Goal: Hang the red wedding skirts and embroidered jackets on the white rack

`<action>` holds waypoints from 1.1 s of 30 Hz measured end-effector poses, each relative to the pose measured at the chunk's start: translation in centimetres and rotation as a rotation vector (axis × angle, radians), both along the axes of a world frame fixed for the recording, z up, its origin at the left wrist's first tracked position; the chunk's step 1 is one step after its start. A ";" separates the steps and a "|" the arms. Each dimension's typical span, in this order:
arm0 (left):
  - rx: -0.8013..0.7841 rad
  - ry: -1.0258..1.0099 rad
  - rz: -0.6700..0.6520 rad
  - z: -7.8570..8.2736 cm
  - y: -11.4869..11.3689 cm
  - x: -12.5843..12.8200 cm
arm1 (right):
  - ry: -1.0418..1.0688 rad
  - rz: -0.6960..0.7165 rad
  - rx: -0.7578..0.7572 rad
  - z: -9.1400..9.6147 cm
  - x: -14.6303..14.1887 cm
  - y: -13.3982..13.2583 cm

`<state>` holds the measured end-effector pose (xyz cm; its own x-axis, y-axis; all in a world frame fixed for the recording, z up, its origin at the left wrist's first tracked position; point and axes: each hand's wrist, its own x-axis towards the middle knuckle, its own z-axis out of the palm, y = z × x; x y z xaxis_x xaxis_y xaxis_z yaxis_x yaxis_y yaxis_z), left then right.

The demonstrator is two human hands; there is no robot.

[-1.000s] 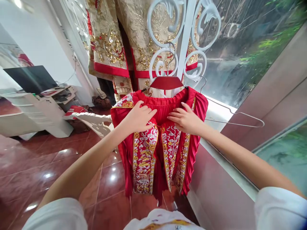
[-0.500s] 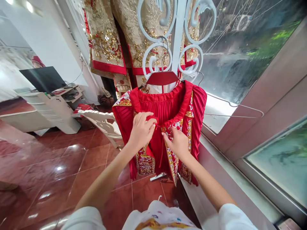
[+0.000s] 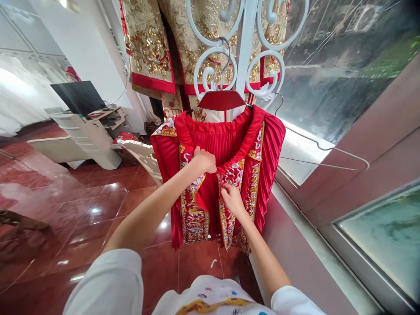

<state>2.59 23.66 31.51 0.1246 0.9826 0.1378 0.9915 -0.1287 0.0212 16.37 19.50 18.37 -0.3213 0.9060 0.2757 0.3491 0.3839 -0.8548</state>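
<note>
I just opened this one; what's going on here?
A person is handling a red pleated garment that hangs from a red hanger. The left hand is closed at the front of its waistband; the right hand has its fingers at the edge of an embroidered front panel. Gold-decorated clothes hang behind.

Left hand (image 3: 205,161) now curled at waistband (image 3: 236,152), right hand (image 3: 232,199) lower, on embroidered panel (image 3: 227,224).
</note>
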 end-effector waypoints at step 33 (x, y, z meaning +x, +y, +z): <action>0.260 -1.244 0.138 -11.3 -18.2 5.1 | 0.860 0.381 -0.788 1.6 2.1 -6.0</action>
